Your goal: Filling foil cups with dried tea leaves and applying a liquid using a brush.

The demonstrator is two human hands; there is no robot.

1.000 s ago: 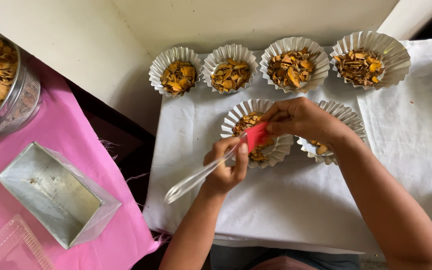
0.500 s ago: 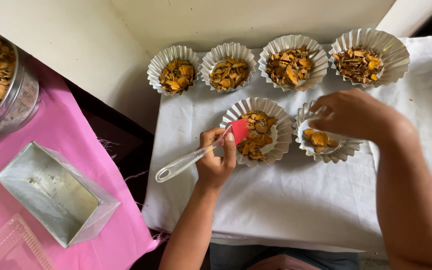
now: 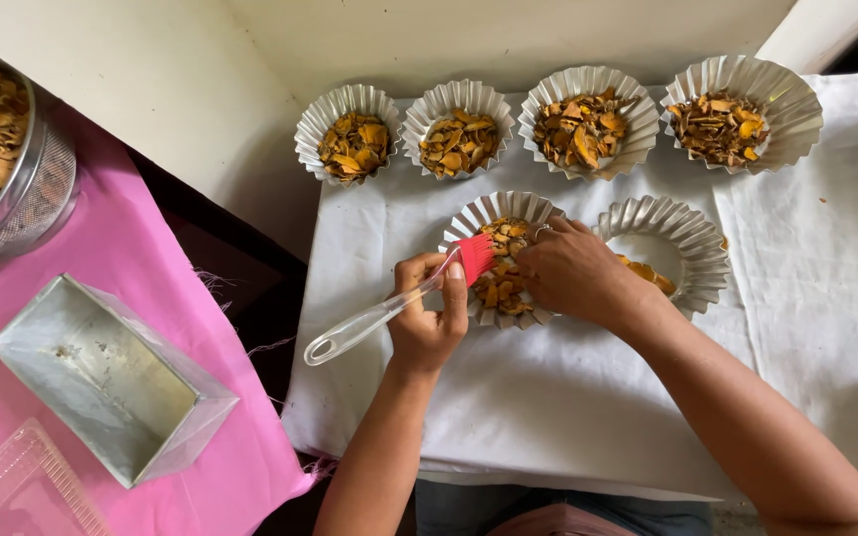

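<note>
The left hand (image 3: 429, 323) is closed around a small pastry brush (image 3: 394, 308) with a clear plastic handle and red bristles; the handle slants out to the near left and the bristles rest at the left rim of a fluted foil cup (image 3: 479, 213). The right hand (image 3: 573, 273) lies over that same cup with fingers curled down onto the orange-brown dried chips (image 3: 499, 288) inside it; whether it pinches any of them cannot be told from here. Just right of it, touching or nearly so, sits a second fluted foil cup (image 3: 682, 223), mostly bare, with a few chips showing by the wrist. Both stand on a white cloth (image 3: 548, 397) spread over the table. Along the far edge of the cloth runs a row of four filled foil cups (image 3: 558, 124), each holding the same chips. To the left, on a pink cloth (image 3: 141, 248), lie a rectangular metal tin (image 3: 101, 377), a round metal sieve (image 3: 22, 189) heaped with chips, and a clear plastic lid (image 3: 17, 491) at the near corner.
</note>
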